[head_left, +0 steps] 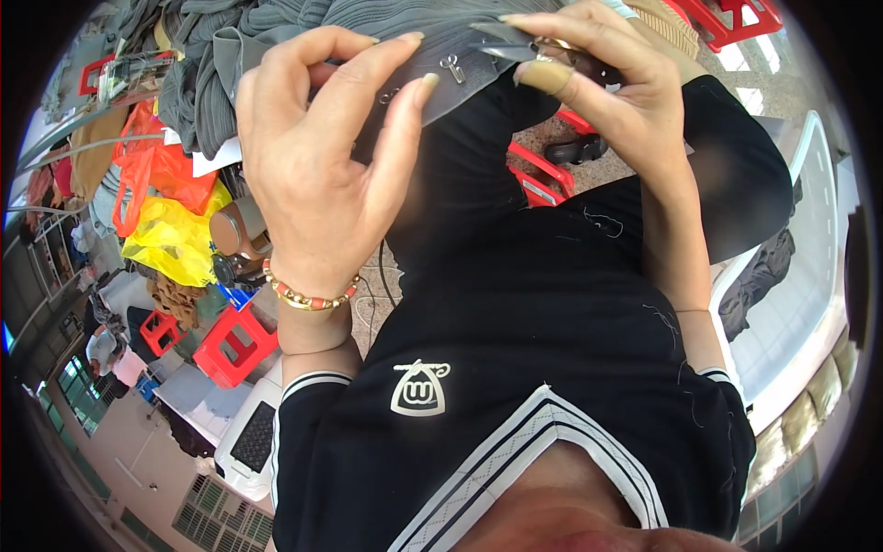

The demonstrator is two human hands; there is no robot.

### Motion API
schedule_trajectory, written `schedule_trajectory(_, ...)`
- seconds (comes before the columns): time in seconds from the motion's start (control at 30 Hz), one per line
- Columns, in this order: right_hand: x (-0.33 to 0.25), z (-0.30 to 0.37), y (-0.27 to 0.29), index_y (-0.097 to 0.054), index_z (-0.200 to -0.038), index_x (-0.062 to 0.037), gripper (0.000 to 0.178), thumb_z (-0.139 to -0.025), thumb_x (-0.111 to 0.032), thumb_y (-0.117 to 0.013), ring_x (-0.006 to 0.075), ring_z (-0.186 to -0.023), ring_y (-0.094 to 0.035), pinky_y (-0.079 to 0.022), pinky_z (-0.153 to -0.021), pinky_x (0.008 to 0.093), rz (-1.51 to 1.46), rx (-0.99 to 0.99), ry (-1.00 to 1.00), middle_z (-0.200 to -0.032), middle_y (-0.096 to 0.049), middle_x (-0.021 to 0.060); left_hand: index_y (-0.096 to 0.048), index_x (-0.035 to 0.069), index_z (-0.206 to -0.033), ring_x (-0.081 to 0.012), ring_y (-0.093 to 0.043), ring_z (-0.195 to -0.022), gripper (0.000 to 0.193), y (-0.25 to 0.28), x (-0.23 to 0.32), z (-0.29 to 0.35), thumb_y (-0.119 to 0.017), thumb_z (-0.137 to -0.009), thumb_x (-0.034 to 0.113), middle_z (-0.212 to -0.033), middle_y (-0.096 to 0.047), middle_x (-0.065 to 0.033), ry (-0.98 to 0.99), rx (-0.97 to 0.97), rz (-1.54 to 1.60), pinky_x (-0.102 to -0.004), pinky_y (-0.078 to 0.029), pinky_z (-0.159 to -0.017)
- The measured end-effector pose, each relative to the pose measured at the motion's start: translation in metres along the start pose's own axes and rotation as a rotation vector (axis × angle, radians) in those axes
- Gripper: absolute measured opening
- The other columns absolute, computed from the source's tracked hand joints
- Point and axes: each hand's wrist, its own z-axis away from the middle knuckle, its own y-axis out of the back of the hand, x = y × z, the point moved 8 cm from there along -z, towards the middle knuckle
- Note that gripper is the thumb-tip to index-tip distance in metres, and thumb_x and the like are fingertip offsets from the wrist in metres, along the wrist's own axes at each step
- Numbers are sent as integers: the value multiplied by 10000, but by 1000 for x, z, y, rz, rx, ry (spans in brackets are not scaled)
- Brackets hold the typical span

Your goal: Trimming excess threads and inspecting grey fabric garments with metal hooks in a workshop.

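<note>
My right hand (607, 83) is closed round a small pair of thread snips (504, 52), with the pointed metal blades toward the left. Its thumb wears a yellowish-brown covering (544, 77). Across from it, my left hand (322, 156) has its thumb and fingers apart, curving above a smooth grey translucent surface (474, 90). On that surface lies a small silver ring-topped metal piece (451, 68), between the two hands. Another tiny metal ring shows beside the left fingers, partly hidden. Grey ribbed knit fabric (395, 14) spreads beyond the hands.
Piled grey knitwear (198, 92) lies at the far left, beside an orange-red plastic bag (156, 166) and a yellow plastic bag (179, 239). A red stool (235, 345) stands at left. On the right is a white-rimmed bin (800, 304) with dark cloth inside.
</note>
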Motion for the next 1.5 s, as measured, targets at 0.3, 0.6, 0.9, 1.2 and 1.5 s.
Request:
schedule_trajectory(0.3,-3,-5,-8,-709,-1117,-26,359,-767,-28,-791,135,-768,-563,-428,-653,243,-58,-110,137,-855,-608,51,-706,80,-875,-228,-549,-779,106,4,5,-8,-739,-774,74,-884,-596,-41,-94,9,-44,-333,-426,-709)
schedule_trajectory(0.6,-15,-6,-10,-707,-1124,-47,336,-794,-66,-771,153,-770,-577,-452,-671,251,-103,-84,554,-855,-597,58,-635,45,-893,-276,-564,-817,86,-4,-3,-7,-693,-835,70,-904,-589,-92,-20,-4,57,-365,-436,-742)
schedule_trajectory(0.9,-16,-6,-12,-715,-1077,-48,286,-797,-76,-764,165,-723,-579,-459,-640,258,-21,-40,565,-815,-584,59,-615,7,-882,-266,-568,-800,80,-7,-2,-12,-680,-850,41,-881,-593,-113,-21,48,230,-337,-446,-715)
schedule_trajectory(1.2,17,-13,-5,-703,-1087,8,248,-842,-26,-725,84,-751,-569,-444,-656,211,-277,27,347,-835,-610,22,-641,49,-992,-272,-539,-944,331,-6,-10,5,-820,-729,140,-995,-551,-112,23,71,60,-357,-438,-826)
schedule_trajectory(1.5,75,-7,1,-643,-1155,46,274,-883,18,-663,86,-872,-615,-485,-782,211,-472,113,-206,-986,-655,27,-590,33,-1025,-40,-468,-805,260,-18,-78,67,-702,-822,-83,-898,-513,30,546,57,1011,-180,-406,-728)
